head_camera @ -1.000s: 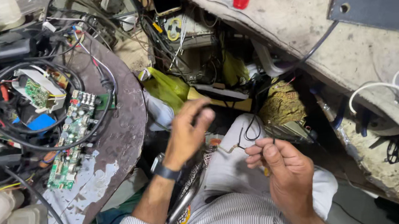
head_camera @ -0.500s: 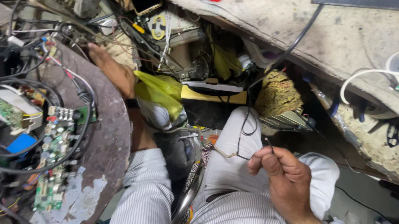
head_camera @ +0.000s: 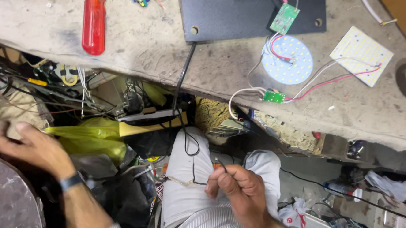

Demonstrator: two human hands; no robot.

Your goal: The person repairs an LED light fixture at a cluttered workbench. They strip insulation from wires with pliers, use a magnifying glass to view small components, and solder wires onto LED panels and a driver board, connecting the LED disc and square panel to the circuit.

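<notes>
My right hand [head_camera: 239, 192] is over my lap, its fingers pinched shut on a thin black wire [head_camera: 193, 168] that loops up toward the bench edge. My left hand [head_camera: 32, 147], with a dark band on the wrist, reaches far left into a tangle of cables [head_camera: 32, 89] beside a yellow plastic bag [head_camera: 91, 135]. Its fingers are blurred, so I cannot tell whether they hold anything.
On the worn workbench [head_camera: 161, 51] lie a red-handled screwdriver [head_camera: 94, 23], a black metal plate [head_camera: 248, 10], a round white LED board [head_camera: 288, 59], a square LED panel [head_camera: 361, 55] and small green circuit boards [head_camera: 285, 18]. A dark round tabletop [head_camera: 7, 210] is at lower left.
My left hand went from my lap out to the cluttered left side. My right hand stayed over the lap, still pinching the wire. The view swung right, onto the workbench.
</notes>
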